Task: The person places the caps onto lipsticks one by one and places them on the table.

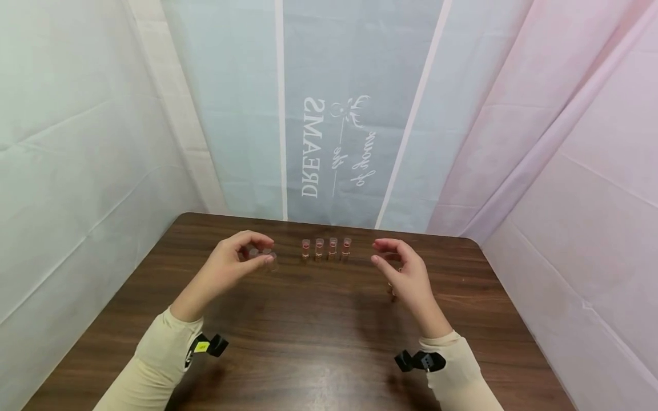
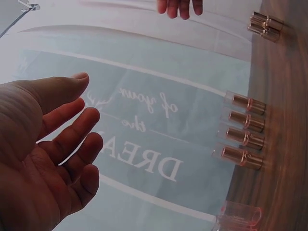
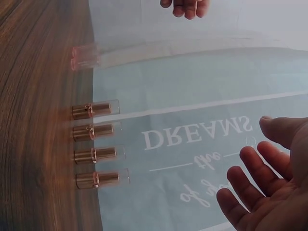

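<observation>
- Holds the left hand [image 1: 236, 260] raised over the brown wooden table [image 1: 303, 325], released, with thumb and fingers loosely curved around nothing.
- Holds the right hand [image 1: 406, 271] likewise relaxed and raised, gripping nothing, with thumb and fingers apart.
- Has four lipstick tubes [image 1: 332, 248] standing upright in a row between the two hands, near the far edge of the table, slightly apart from one another and clear of both hands.
- Shows rose-gold lower parts and clear tops on all four, with a reddish tint inside in the head view.
- Has clear, pink-tinged pieces [image 2: 240, 215] on the table left of the row, partly hidden behind the left hand in the head view; cannot tell their exact number.
- Has at least two rose-gold pieces [image 2: 264, 21] standing side by side right of the row, nearest to the right hand.
- Wears cream sleeves [image 1: 154, 354] and black wrist devices [image 1: 216, 345].
- Faces a blue-grey backdrop [image 1: 354, 51] with white lettering [image 1: 312, 148].
</observation>
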Action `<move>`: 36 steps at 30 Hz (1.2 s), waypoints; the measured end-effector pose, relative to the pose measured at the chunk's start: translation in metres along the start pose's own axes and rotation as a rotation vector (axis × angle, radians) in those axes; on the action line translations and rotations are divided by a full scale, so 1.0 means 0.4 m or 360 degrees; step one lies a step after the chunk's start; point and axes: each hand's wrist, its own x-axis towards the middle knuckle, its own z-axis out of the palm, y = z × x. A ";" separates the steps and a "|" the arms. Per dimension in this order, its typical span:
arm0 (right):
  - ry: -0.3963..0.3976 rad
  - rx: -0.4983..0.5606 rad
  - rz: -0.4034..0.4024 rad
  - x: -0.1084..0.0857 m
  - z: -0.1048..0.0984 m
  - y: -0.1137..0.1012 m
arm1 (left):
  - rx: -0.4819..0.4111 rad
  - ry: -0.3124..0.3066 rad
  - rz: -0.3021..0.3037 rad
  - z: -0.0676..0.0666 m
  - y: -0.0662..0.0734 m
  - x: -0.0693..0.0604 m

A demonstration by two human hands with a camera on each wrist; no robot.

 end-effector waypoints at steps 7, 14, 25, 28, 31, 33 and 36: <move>-0.0048 -0.0048 0.0003 -0.006 -0.015 -0.008 | 0.0005 0.0015 -0.0049 -0.001 -0.017 0.001; -0.0080 -0.0034 -0.0058 -0.004 -0.044 0.003 | 0.0078 0.0066 -0.0156 -0.009 -0.128 0.024; -0.0074 -0.0118 -0.0084 0.016 -0.079 0.024 | 0.0142 0.0153 -0.0387 0.008 -0.307 0.038; -0.0069 -0.0135 -0.0073 0.019 -0.087 0.034 | 0.0094 0.0102 -0.0464 0.018 -0.342 0.035; -0.0076 -0.0136 -0.0063 0.023 -0.095 0.042 | 0.0046 0.0025 -0.0505 0.028 -0.370 0.031; -0.0078 -0.0125 -0.0047 0.025 -0.102 0.048 | 0.0021 -0.0014 -0.0508 0.034 -0.384 0.029; -0.0080 -0.0096 -0.0007 0.028 -0.116 0.061 | 0.0024 -0.0038 -0.0501 0.041 -0.399 0.027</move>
